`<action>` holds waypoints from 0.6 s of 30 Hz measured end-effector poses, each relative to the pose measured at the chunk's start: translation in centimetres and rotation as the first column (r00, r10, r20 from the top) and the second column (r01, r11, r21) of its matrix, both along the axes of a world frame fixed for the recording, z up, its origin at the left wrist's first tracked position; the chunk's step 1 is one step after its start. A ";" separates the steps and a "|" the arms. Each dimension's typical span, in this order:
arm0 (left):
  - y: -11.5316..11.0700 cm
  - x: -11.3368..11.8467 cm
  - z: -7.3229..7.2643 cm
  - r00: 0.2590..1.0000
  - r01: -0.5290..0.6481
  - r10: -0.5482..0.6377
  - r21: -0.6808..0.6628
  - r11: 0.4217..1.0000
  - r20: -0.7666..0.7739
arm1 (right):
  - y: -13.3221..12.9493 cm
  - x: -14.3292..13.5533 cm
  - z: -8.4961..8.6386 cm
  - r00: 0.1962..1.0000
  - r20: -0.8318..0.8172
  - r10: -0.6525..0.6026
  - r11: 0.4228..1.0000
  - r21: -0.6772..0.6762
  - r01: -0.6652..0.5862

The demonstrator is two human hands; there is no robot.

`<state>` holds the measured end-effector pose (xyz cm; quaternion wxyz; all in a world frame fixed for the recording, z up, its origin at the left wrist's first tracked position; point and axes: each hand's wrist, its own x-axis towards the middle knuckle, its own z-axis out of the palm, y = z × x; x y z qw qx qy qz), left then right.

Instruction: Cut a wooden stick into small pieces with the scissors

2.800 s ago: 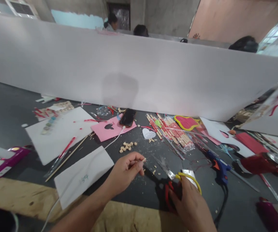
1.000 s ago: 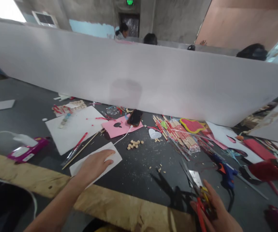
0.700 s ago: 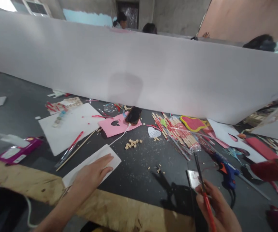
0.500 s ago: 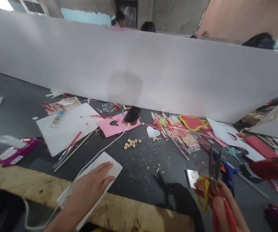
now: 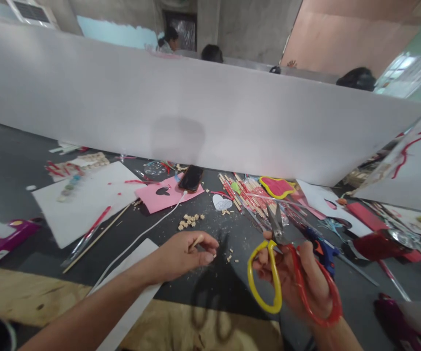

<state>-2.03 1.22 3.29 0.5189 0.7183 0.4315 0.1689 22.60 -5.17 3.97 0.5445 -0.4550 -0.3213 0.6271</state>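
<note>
Across the desk (image 5: 5,156): dark grey top, dusty with crumbs near the middle; pale wooden board (image 5: 16,292) along the edge nearest you.
Behind the desk: white divider (image 5: 122,97) standing full width; heads of other people show above its top edge.
Room beyond: grey wall (image 5: 256,29) with a dark doorway (image 5: 183,31), peach wall (image 5: 327,44) to the right, bright window (image 5: 402,66) at far right, vented unit (image 5: 32,12) at upper left.
Scissors (image 5: 277,234): in your right hand (image 5: 287,287), raised over the right-centre of the desk; blades point away from you toward the divider, tips a little left. Long axis runs near to far, yellow loop at left, red loop at right, both toward you.
Right grip: fingers wrapped about the handles, scissors held; blades parted in a narrow V.
Wooden stick (image 5: 195,242): short, in your left hand (image 5: 186,253); long axis slants from lower left to upper right.
Left grip: fingers half curled around the stick, thumb beneath, a gap showing near the tips.
Near the hands: bead pile (image 5: 191,222) just beyond the left hand; small cut pieces (image 5: 230,256) between the hands; white sheet (image 5: 133,309) under your left forearm.
Farther back: phone (image 5: 190,179) on pink paper (image 5: 148,200); bundled sticks (image 5: 237,192) beside a paper heart (image 5: 221,202).
</note>
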 end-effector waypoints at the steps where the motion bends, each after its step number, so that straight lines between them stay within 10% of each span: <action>1: 0.3 0.6 0.2 0.997 0.029 -0.026 -0.049 0.998 0.069 | 0.2 -0.2 0.2 1.000 -0.009 0.002 1.000 -0.002 -0.002; 7: 1.3 2.8 -0.7 0.969 0.061 -0.025 -0.141 0.988 0.247 | 0.9 -1.7 0.5 0.971 -0.240 0.004 1.000 0.011 -0.002; 13: -0.4 3.7 -0.9 0.985 -0.142 0.118 0.208 0.968 0.122 | 0.8 -2.8 -0.3 0.889 -0.446 -0.104 0.992 0.015 0.124; 18: -2.1 3.9 -0.5 0.977 0.153 -0.207 0.526 0.837 0.045 | 0.8 -3.9 -1.3 0.876 -0.439 -0.201 0.978 -0.044 0.202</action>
